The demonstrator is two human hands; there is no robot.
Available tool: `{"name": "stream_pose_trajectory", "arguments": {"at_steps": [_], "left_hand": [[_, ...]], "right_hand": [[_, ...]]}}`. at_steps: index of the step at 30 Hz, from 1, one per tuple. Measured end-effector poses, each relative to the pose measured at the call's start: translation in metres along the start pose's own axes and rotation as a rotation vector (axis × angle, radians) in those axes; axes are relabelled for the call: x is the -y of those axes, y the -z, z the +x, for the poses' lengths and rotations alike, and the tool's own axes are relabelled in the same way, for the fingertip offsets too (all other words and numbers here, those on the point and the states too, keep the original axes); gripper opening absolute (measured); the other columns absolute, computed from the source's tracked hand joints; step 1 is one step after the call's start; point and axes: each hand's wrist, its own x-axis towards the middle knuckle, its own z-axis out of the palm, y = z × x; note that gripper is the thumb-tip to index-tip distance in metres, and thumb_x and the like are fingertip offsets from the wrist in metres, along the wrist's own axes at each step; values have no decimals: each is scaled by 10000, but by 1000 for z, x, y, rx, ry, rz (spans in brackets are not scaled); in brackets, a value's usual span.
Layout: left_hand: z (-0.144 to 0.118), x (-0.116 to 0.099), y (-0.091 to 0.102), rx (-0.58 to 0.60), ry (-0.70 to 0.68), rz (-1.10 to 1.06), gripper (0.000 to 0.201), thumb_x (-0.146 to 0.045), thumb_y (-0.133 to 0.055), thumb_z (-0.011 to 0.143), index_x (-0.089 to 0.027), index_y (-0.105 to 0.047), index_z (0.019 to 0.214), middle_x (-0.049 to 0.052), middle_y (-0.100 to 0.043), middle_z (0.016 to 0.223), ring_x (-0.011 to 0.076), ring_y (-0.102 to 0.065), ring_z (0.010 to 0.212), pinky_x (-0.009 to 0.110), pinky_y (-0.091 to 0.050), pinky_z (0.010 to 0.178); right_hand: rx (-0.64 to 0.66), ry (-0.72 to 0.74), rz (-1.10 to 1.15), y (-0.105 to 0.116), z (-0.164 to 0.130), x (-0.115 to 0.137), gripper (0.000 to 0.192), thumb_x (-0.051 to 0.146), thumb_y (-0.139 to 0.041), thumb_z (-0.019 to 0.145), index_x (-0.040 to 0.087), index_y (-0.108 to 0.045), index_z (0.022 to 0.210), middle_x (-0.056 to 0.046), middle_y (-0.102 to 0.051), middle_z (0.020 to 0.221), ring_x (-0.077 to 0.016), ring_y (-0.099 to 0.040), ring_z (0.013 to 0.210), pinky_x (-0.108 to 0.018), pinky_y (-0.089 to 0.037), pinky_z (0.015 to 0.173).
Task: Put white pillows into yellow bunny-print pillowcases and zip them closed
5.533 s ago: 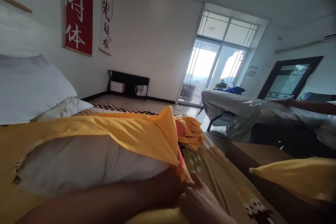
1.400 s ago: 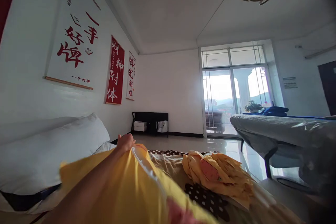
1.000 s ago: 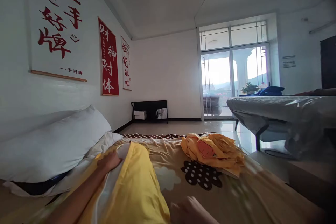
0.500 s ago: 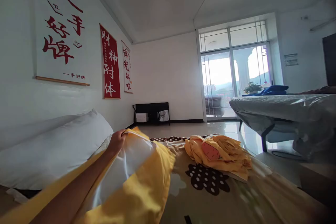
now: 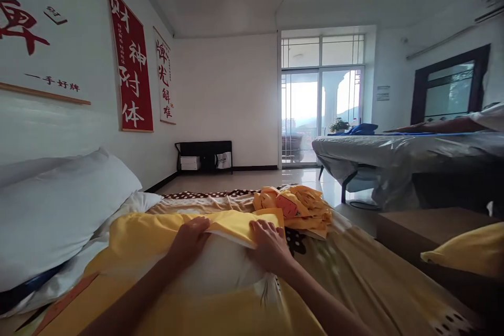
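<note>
Fingers (image 5: 199,224) of the left hand (image 5: 191,236) curl over the yellow case (image 5: 165,226) edge, gripping it against the white pillow (image 5: 220,270). Right hand (image 5: 270,247) lies flat, fingers spread, pressing the case's open edge. Both rest on the bed (image 5: 354,273), with crumpled yellow cloth (image 5: 299,207) just beyond and white pillows (image 5: 59,205) left.

This is a bedroom-like room in a home or lodging. A bed (image 5: 378,283) with a patterned cover fills the foreground, white pillows (image 5: 59,210) lean on the wall, and calligraphy scrolls (image 5: 129,63) hang above them. Past the bed lie a glossy tiled floor (image 5: 236,178), a low black shelf (image 5: 203,155), and tall glass balcony doors (image 5: 321,110) giving daylight and a potted plant (image 5: 339,126).
</note>
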Motion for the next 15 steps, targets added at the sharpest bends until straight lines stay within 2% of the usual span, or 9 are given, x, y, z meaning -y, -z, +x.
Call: {"name": "stream_pose_trajectory", "arguments": {"at_steps": [2,4,5,7,9,11,12,13,15], "left_hand": [[2,-10,6,-58,-78,100,210,-213,-391,810,-198,-600,809,97,-642,920,248,-562,916,362,-431,838],[-3,-27,9,-126,-204,191,257,-195,-366,832,-192,-622,853,118,-630,929,262,-549,909,409,-421,838],[-8,-37,7,-121,-299,211,284,-191,-349,850,-194,-631,887,121,-627,920,260,-547,894,420,-419,835],[-17,-58,0,-3,-522,173,330,-192,-320,890,-214,-628,1006,107,-633,937,239,-554,891,401,-427,848],[-24,-75,-11,155,-691,89,372,-200,-321,914,-237,-570,1188,96,-630,1094,228,-554,1021,377,-418,929],[-25,-82,-22,225,-720,39,451,-220,-336,922,-235,-447,1359,102,-497,1377,248,-438,1266,410,-334,1068],[-24,-83,-26,256,-690,36,464,-238,-349,921,-227,-433,1377,110,-434,1443,271,-377,1331,448,-291,1104],[-22,-83,-31,317,-641,45,443,-261,-360,921,-214,-474,1346,126,-442,1439,298,-381,1333,484,-288,1103],[-13,-82,-37,476,-516,58,367,-291,-357,928,-195,-615,1170,149,-603,1248,314,-544,1168,494,-391,1009]], "right_hand": [[-95,-3,-106,14,2,-1,354,190,-528,772,192,-610,1117,-101,-610,1202,-260,-517,1129,-379,-322,919],[-143,-13,-199,30,0,0,295,98,-447,808,181,-639,1016,-94,-654,1079,-231,-570,1045,-331,-343,840],[-142,-23,-231,37,-1,1,295,72,-421,818,179,-644,978,-87,-667,1019,-219,-594,989,-314,-348,793],[-111,-41,-257,48,-5,3,285,58,-410,827,186,-645,928,-67,-680,935,-196,-625,877,-291,-338,697],[-99,-46,-271,55,-9,5,271,60,-422,827,193,-641,917,-54,-685,915,-185,-635,826,-284,-310,639],[-107,-45,-296,58,-12,2,262,57,-431,821,195,-638,904,-49,-688,906,-179,-639,808,-286,-283,612],[-118,-48,-309,57,-13,0,256,56,-437,815,196,-635,895,-48,-689,904,-176,-640,801,-287,-273,604],[-131,-52,-320,56,-14,-4,246,58,-445,810,198,-633,885,-45,-690,902,-173,-640,795,-287,-264,599],[-157,-66,-326,52,-15,-15,230,73,-461,800,206,-631,880,-34,-696,910,-171,-640,786,-286,-249,590]]}}
